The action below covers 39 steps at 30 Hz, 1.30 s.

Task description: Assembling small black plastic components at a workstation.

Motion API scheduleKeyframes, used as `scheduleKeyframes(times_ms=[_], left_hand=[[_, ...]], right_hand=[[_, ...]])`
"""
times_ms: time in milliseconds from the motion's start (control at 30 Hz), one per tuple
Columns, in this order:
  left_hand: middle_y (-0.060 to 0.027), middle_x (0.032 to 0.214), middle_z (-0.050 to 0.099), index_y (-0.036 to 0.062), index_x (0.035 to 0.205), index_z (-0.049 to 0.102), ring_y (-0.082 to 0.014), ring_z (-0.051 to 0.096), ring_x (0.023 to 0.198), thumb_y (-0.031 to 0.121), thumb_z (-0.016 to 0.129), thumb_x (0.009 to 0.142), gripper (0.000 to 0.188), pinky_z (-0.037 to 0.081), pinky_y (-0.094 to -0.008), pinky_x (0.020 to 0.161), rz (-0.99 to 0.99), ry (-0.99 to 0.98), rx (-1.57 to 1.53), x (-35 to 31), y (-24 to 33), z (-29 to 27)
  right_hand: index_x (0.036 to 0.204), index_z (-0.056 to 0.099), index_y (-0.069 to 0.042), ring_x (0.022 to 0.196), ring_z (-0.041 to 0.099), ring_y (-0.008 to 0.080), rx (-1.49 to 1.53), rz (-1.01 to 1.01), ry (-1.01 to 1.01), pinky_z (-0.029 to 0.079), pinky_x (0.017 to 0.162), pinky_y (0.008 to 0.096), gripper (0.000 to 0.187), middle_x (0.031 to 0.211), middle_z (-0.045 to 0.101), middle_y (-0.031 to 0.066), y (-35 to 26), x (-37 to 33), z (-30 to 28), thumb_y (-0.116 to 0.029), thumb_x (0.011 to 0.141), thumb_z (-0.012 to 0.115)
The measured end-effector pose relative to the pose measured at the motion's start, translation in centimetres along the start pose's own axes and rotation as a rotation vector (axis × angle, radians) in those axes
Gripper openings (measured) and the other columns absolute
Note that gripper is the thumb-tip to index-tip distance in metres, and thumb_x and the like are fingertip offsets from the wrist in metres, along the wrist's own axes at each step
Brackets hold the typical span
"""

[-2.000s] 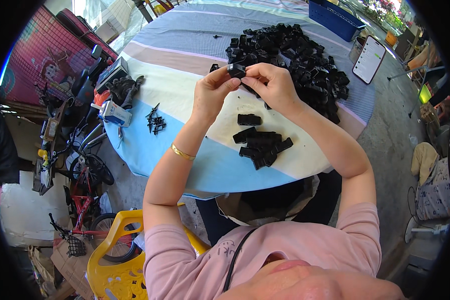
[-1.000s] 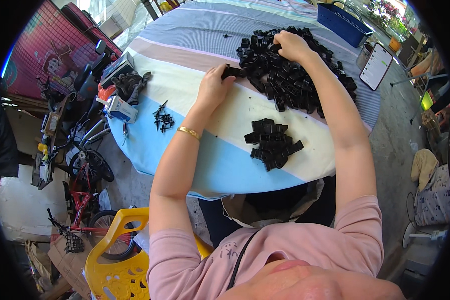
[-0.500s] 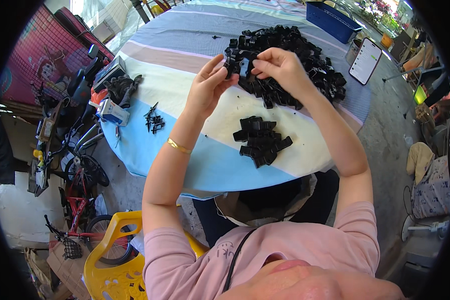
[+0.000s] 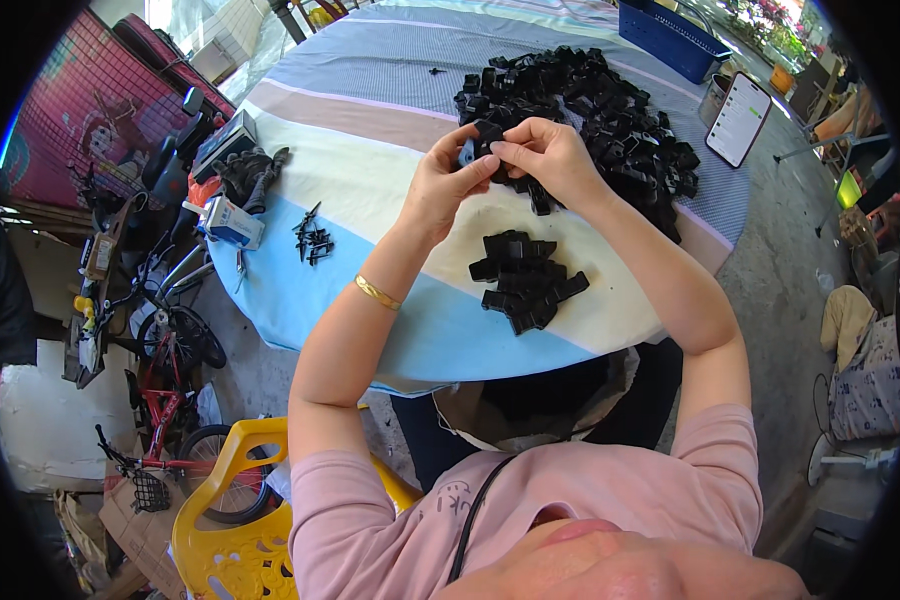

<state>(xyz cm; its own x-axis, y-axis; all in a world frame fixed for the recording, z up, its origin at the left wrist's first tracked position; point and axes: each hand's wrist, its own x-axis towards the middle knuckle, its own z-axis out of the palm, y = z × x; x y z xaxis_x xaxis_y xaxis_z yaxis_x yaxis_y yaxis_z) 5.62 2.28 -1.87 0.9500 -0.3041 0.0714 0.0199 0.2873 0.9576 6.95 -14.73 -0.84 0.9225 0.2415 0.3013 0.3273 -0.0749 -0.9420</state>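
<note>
Over the near edge of a large heap of black plastic parts (image 4: 630, 130), my two hands meet around one small black plastic part (image 4: 487, 133). Thumb and fingers of my left hand (image 4: 450, 178) are closed on it from the left. From the other side my right hand (image 4: 548, 158) pinches at it with thumb and forefinger. Its exact shape is partly hidden by the fingers. Closer to me, a smaller pile of similar black parts (image 4: 525, 280) lies on the striped tablecloth (image 4: 370, 200).
Small black pin-like pieces (image 4: 313, 240) lie left of my forearm. Beyond them are a small blue-and-white box (image 4: 232, 222) and dark gloves (image 4: 250, 178). A blue basket (image 4: 670, 38) and a phone (image 4: 738, 118) stand at the far right. A yellow chair (image 4: 232, 500) is beside me.
My hands have come closer together, and the left has shifted slightly right. The black part has turned between the fingers. The small pile lies as before.
</note>
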Motion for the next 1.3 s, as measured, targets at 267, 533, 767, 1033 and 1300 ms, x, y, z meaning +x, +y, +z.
scheduleKeyframes(times_ms=[267, 533, 767, 1033, 1300], left_hand=[[-0.0049, 0.086, 0.059, -0.0025, 0.106, 0.050, -0.0094, 0.055, 0.079, 0.007, 0.067, 0.076, 0.035, 0.043, -0.0197, 0.068, 0.192, 0.210, 0.387, 0.8, -0.5, -0.1], [-0.0113, 0.102, 0.055, 0.0030, 0.112, 0.041, -0.0189, 0.058, 0.092, 0.018, 0.049, 0.092, 0.026, 0.048, -0.0354, 0.088, 0.088, 0.147, -0.169, -0.3, 0.3, 0.8], [-0.0118, 0.113, 0.049, 0.0049, 0.131, 0.033, -0.0214, 0.053, 0.103, 0.016, 0.038, 0.095, 0.038, 0.046, -0.0380, 0.092, 0.068, -0.013, -0.199, -2.0, 1.9, 2.5], [-0.0095, 0.101, 0.058, -0.0006, 0.117, 0.050, -0.0180, 0.060, 0.092, 0.001, 0.051, 0.088, 0.029, 0.052, -0.0314, 0.084, 0.125, 0.077, -0.035, -1.2, 1.6, 0.9], [-0.0076, 0.104, 0.058, -0.0005, 0.113, 0.055, -0.0139, 0.058, 0.090, 0.002, 0.052, 0.087, 0.026, 0.051, -0.0274, 0.081, 0.213, 0.093, 0.150, -1.2, 1.2, 1.3]], right_hand=[[0.085, 0.058, -0.002, 0.073, 0.058, 0.0085, -0.136, -0.297, 0.119, 0.049, 0.061, 0.0219, 0.011, 0.085, 0.062, 0.0038, 0.2, -1.4, 0.2, -0.007, 0.078, 0.065], [0.082, 0.056, -0.001, 0.074, 0.060, 0.0184, -0.400, -0.649, 0.131, 0.050, 0.060, 0.0255, 0.014, 0.091, 0.060, 0.0096, -0.6, -2.0, 1.4, -0.001, 0.073, 0.067], [0.078, 0.056, -0.001, 0.068, 0.060, 0.0155, -0.401, -0.457, 0.197, 0.050, 0.059, 0.0251, 0.013, 0.084, 0.060, 0.0069, 0.0, -1.9, 0.7, -0.004, 0.073, 0.068], [0.083, 0.057, -0.001, 0.069, 0.059, 0.0103, -0.223, -0.419, 0.080, 0.049, 0.060, 0.0234, 0.012, 0.088, 0.062, 0.0055, -0.3, -1.7, 0.4, -0.004, 0.077, 0.067], [0.083, 0.056, -0.001, 0.068, 0.060, 0.0134, -0.454, -0.612, 0.215, 0.049, 0.059, 0.0231, 0.013, 0.092, 0.062, 0.0094, -0.6, -2.1, 0.4, -0.002, 0.075, 0.067]])
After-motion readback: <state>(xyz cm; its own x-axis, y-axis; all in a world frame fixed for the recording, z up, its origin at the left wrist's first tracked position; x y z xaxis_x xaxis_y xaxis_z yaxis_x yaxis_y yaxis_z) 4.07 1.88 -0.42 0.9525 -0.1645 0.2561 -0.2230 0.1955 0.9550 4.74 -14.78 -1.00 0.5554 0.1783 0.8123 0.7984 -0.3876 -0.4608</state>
